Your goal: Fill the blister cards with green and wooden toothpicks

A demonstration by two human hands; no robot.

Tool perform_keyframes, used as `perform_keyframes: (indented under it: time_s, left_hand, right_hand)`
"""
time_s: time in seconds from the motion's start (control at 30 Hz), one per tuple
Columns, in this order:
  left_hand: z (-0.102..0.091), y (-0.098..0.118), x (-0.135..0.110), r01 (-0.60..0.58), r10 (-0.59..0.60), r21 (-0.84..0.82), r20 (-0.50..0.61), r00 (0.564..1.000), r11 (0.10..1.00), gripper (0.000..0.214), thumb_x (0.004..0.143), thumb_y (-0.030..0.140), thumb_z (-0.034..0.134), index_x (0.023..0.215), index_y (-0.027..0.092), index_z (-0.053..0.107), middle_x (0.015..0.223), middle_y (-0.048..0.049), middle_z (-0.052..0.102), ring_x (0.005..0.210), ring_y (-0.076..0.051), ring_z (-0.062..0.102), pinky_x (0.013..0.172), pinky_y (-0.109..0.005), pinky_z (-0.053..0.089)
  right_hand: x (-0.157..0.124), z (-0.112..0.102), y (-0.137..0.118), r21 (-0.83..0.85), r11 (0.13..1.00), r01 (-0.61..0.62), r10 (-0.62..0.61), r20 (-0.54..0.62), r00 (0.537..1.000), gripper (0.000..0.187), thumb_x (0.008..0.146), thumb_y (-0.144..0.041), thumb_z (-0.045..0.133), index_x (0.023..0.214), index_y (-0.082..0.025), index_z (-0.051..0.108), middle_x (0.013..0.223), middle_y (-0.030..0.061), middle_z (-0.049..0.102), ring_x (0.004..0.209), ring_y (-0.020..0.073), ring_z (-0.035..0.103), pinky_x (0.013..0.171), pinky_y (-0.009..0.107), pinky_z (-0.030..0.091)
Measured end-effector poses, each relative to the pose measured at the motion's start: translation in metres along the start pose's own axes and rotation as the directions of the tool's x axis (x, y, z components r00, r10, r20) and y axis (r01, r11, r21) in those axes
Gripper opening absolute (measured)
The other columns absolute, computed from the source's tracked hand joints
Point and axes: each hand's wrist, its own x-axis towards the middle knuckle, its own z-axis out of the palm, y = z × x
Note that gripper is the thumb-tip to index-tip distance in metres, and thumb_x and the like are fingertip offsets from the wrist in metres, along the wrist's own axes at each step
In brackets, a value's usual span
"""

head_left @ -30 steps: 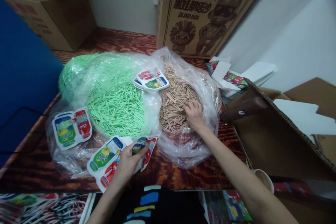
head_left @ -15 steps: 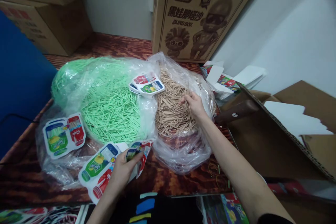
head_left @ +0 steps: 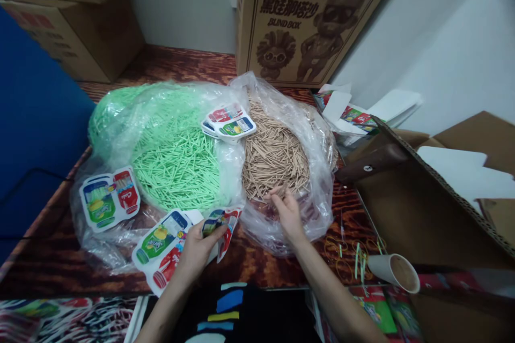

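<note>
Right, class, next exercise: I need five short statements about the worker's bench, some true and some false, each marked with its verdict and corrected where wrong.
1. The green sticks lie left of the brown sticks. True.
2. The left hand holds a bent card. True.
3. The right hand is over the green sticks. False: it is at the near edge of the brown sticks.
4. The cup is beside the left hand. False: it is to the right of the right hand.
5. The BLIND BOX carton stands beyond the brown sticks. True.
</note>
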Motion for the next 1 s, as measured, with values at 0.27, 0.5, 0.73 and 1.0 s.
perform_keyframes:
  time_s: [0.27,0.5,0.73,1.0]
  left_hand:
    - [0.001,-0.005,-0.002,0.002,-0.002,0.007,0.011,1.0,1.0,0.026,0.062,0.035,0.076,0.074,0.013,0.069,0.066,-0.0009,0.068,0.061,-0.016,0.059,0.06,-0.025,0.046]
    - [-0.001,-0.007,-0.003,0.015,-0.016,0.032,0.01,1.0,0.999,0.028,0.062,0.037,0.076,0.076,0.013,0.07,0.067,-0.0015,0.069,0.062,-0.017,0.059,0.059,-0.025,0.046]
    - [-0.001,-0.01,-0.001,0.002,-0.002,0.025,0.021,1.0,1.0,0.025,0.065,0.035,0.075,0.077,0.014,0.069,0.068,0.001,0.068,0.062,-0.014,0.059,0.064,-0.024,0.047]
    - [0.0,-0.005,-0.004,0.02,-0.02,0.013,0.018,1.0,1.0,0.028,0.06,0.039,0.078,0.067,0.014,0.068,0.055,0.0015,0.063,0.053,-0.014,0.056,0.051,-0.023,0.044]
  right_hand:
    - [-0.024,0.009,0.018,-0.095,0.995,0.033,-0.035,-0.013,0.999,0.012,0.087,-0.031,0.05,0.085,-0.021,0.055,0.081,0.0015,0.063,0.083,0.0174,0.059,0.079,0.031,0.046]
    - [-0.027,0.007,0.019,-0.151,0.988,0.036,-0.039,-0.012,0.999,0.013,0.086,-0.031,0.051,0.084,-0.02,0.058,0.085,0.0032,0.065,0.083,0.0182,0.06,0.08,0.032,0.046]
    - [-0.027,0.01,0.023,-0.015,1.0,-0.016,0.016,-0.006,1.0,0.014,0.085,-0.034,0.054,0.087,-0.021,0.057,0.077,0.0013,0.066,0.077,0.0181,0.064,0.076,0.032,0.048]
    - [-0.027,0.008,0.03,-0.081,0.996,-0.028,0.034,0.065,0.997,0.014,0.085,-0.034,0.055,0.085,-0.02,0.058,0.077,0.0011,0.066,0.079,0.0182,0.062,0.077,0.03,0.046]
